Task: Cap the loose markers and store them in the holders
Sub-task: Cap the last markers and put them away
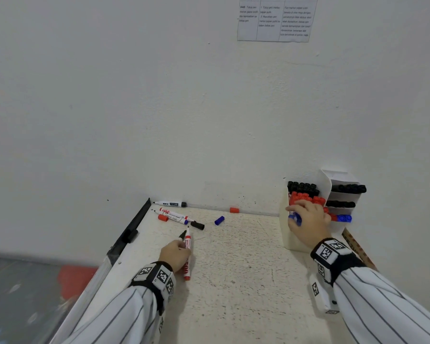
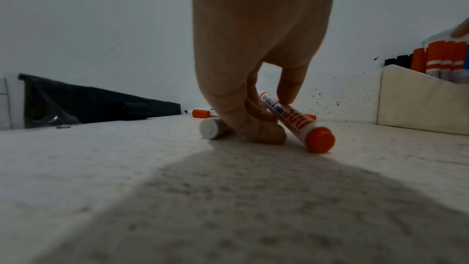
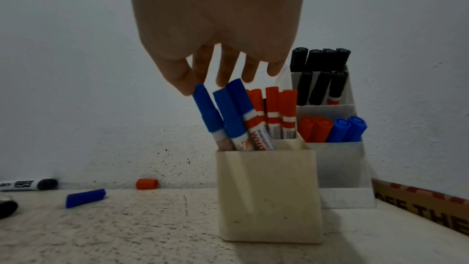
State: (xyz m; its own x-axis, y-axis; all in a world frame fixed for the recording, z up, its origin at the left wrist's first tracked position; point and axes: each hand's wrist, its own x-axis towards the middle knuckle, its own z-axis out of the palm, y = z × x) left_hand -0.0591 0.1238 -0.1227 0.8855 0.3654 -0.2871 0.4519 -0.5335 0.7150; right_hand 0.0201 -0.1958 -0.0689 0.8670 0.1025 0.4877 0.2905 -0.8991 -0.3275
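Observation:
My left hand (image 1: 175, 253) (image 2: 264, 119) rests low on the table and grips two uncapped markers: a red marker (image 1: 187, 254) (image 2: 299, 125) and a black-tipped marker (image 1: 182, 235) (image 2: 210, 130). My right hand (image 1: 305, 219) (image 3: 223, 79) hovers over the cream holder (image 1: 284, 234) (image 3: 269, 198), fingers straight, thumb touching a capped blue marker (image 3: 206, 109) standing in it. Loose on the table lie a blue cap (image 1: 219, 220) (image 3: 85, 198), a red cap (image 1: 234, 210) (image 3: 146, 184), another red cap (image 1: 163, 218), a black cap (image 1: 197, 225) and three more markers (image 1: 174, 214).
A tiered white holder (image 1: 338, 176) (image 3: 340, 164) with black, red and blue markers stands behind the cream one, against the wall. A cardboard box (image 3: 426, 204) lies at the right. A black strip (image 1: 134, 227) runs along the table's left edge.

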